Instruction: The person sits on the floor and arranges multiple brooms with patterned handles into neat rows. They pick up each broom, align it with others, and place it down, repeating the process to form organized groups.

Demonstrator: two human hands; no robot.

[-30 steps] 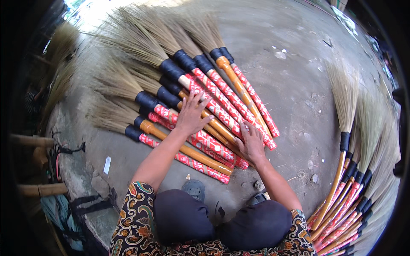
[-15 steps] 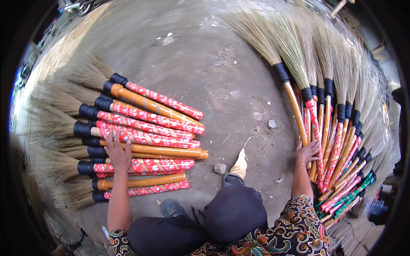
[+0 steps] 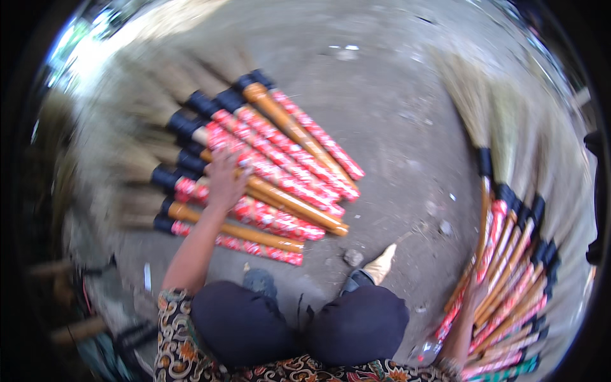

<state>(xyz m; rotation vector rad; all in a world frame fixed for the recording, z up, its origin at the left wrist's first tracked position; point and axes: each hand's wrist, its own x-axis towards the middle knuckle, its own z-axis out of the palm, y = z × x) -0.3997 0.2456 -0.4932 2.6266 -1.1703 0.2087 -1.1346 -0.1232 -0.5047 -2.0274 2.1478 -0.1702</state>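
My left hand (image 3: 226, 181) lies with fingers spread over the handles of a fanned row of grass brooms on the left. Beneath and beside it are an orange broom handle (image 3: 296, 205) and a red-and-white wrapped broom handle (image 3: 270, 215). Black bands (image 3: 184, 124) join these handles to pale bristles, which blur toward the left. On the right, my right hand (image 3: 474, 296) is against the lower handles of a second broom pile, near a red-wrapped broom handle (image 3: 492, 239). Motion blur hides its fingers, so I cannot tell whether it grips one.
Grey ground (image 3: 382, 146) lies between the two broom piles. A small stone (image 3: 352, 257) and a pale, pointed scrap (image 3: 382, 264) are by my right foot. Green-wrapped handles (image 3: 509, 369) show at the lower right. My knees (image 3: 363, 325) are bent in front of me.
The whole view has swung, tilting both broom piles in the picture. My left hand is still on the left row. My right hand, earlier spread on the right pile's handles, is now blurred.
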